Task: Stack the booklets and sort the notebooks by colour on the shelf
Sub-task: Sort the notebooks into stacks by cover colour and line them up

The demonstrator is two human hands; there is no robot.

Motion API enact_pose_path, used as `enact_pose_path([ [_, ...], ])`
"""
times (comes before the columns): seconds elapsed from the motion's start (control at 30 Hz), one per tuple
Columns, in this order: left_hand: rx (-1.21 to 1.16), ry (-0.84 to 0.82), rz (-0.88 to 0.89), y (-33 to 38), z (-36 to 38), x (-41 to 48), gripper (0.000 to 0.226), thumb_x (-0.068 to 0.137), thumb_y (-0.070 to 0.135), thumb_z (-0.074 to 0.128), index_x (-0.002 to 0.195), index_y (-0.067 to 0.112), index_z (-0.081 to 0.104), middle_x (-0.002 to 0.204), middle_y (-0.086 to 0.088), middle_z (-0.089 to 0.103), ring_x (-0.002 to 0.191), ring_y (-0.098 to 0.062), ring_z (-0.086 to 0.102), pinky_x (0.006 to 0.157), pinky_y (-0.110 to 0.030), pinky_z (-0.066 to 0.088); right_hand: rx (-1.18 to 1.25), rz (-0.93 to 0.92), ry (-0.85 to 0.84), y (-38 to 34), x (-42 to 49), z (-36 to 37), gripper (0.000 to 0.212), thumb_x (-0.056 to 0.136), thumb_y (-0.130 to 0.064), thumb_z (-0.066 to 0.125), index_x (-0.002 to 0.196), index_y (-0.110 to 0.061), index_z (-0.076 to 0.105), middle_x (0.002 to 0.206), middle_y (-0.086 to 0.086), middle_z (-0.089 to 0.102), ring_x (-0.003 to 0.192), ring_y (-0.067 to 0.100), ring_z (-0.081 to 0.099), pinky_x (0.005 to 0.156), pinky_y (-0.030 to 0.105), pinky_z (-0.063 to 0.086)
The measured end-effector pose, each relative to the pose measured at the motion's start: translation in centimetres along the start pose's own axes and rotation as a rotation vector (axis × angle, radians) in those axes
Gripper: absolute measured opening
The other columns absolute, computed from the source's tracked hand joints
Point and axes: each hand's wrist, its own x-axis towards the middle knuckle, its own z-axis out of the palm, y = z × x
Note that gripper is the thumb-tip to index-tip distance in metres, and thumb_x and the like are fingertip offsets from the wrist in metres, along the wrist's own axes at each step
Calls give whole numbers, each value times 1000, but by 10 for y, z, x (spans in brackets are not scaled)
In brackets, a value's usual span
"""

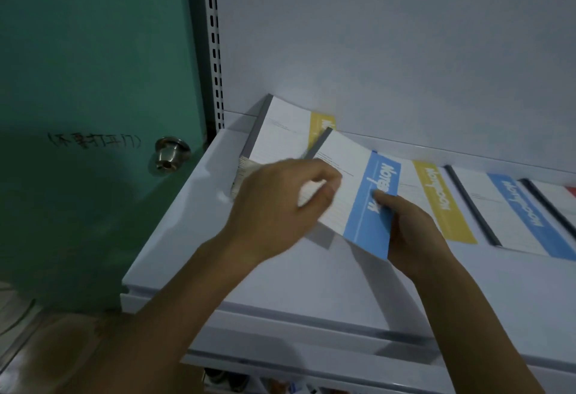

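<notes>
A person's two bare hands hold a blue-banded white notebook tilted just above a glossy white metal shelf, its shadow falling on the shelf surface below. The right hand pinches the notebook's near corner, thumb pressed on the blue band and the other fingers tucked out of sight beneath. The left hand, blurred, has its fingers curled onto the white part of the cover near the dark spine. Behind the left hand, a stack of white notebooks topped by a yellow-banded cover sits at the shelf's back left corner. To the right, a yellow-banded white notebook lies flat, partly under the held one, and next to it a second blue-banded notebook with a black spine. A green door with a round metal knob stands left of the shelf's slotted white upright.
</notes>
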Motion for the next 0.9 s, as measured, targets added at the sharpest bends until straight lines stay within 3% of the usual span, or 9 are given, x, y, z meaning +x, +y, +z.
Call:
enact_pose_path([
  [0.13,-25,194,-48,-22,-7,31,22,91,29,53,91,15,70,89,8,71,85,-8,65,75,-37,55,58,34,88,2,-14,-13,26,91,-21,59,116,-14,57,97,10,69,74,28,67,48,35,55],
  [0.2,137,216,-120,-40,-11,46,24,92,35,54,103,17,67,103,4,69,97,-16,62,80,-39,53,66,24,110,5,-19,-18,24,91,-23,59,113,-15,58,93,10,69,72,28,66,46,34,54],
  [0.3,326,-7,-417,-67,-16,57,60,82,51,64,128,15,49,131,-4,54,120,-26,48,95,-41,43,52,12,128,8,-27,-23,21,89,-26,61,106,-14,59,83,9,69,64,27,66,46,34,54],
  [0.4,-28,-154,-591,-77,-19,54,55,81,36,72,129,19,51,126,1,60,115,-20,56,98,-42,45,42,14,145,11,-31,-28,18,89,-28,61,101,-14,61,76,9,69,59,27,66,46,32,52],
  [0.5,2,-109,-577,-78,-26,55,53,81,25,73,129,17,50,124,1,61,111,-19,57,96,-39,46,63,0,104,10,-30,-32,16,89,-27,60,98,-15,63,70,9,71,53,25,67,41,31,51],
  [0.6,104,42,-495,-64,-31,53,60,86,17,68,138,18,39,126,2,57,110,-18,54,88,-29,44,39,5,66,9,-28,-40,16,89,-28,60,97,-15,63,68,9,71,51,25,67,41,31,51],
  [0.73,-97,326,-335,-24,-26,44,53,90,0,56,137,20,43,113,18,55,93,10,54,77,0,42,30,-37,-7,-1,-24,-49,13,92,-27,57,103,-22,63,79,7,74,58,27,70,44,35,53],
  [0.83,-244,435,-272,8,-10,41,50,90,-2,56,133,20,46,112,19,59,103,7,58,82,-12,51,6,-103,-61,-18,-22,-66,19,92,-25,56,110,-24,64,97,8,74,72,28,71,58,40,55],
  [0.9,-285,451,-278,28,9,41,46,90,0,57,130,21,47,113,16,61,105,2,59,78,-14,53,-13,-146,-60,-29,-23,-84,20,92,-23,56,110,-24,64,98,6,74,73,25,72,61,39,55],
])
